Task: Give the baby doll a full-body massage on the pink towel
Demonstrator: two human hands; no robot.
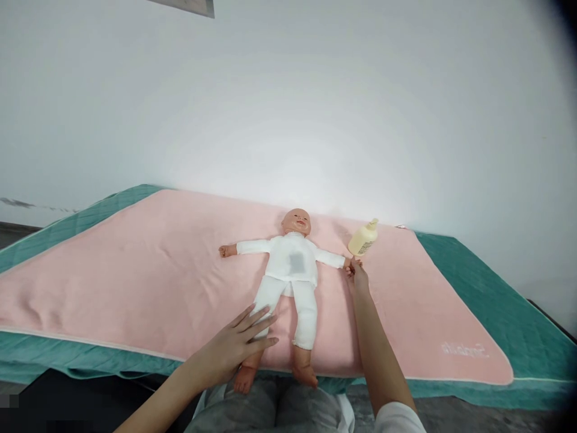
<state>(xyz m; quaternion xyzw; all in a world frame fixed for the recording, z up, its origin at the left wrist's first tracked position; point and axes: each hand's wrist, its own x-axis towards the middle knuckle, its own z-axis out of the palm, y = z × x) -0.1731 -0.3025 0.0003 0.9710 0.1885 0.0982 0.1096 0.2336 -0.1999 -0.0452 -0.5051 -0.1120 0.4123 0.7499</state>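
Observation:
A baby doll [288,258] in a white top and trousers lies on its back on a pink blanket [180,258], its arms stretched out to the sides. My left hand [238,343] rests flat with fingers spread across the doll's lower leg, on the left of the view. With bent fingers, my right hand [357,273] grips the doll's small hand at the end of the arm on the right. Just beyond my right hand stands a pale yellow pump bottle [363,239] with dark print on its side, leaning slightly in the view.
The blanket lies over a green quilted bed cover [487,288], which shows along both sides and the front edge. Behind the bed rises a plain white wall [288,108]. Something black [85,400] is at the lower left, beside my legs in grey trousers [274,406].

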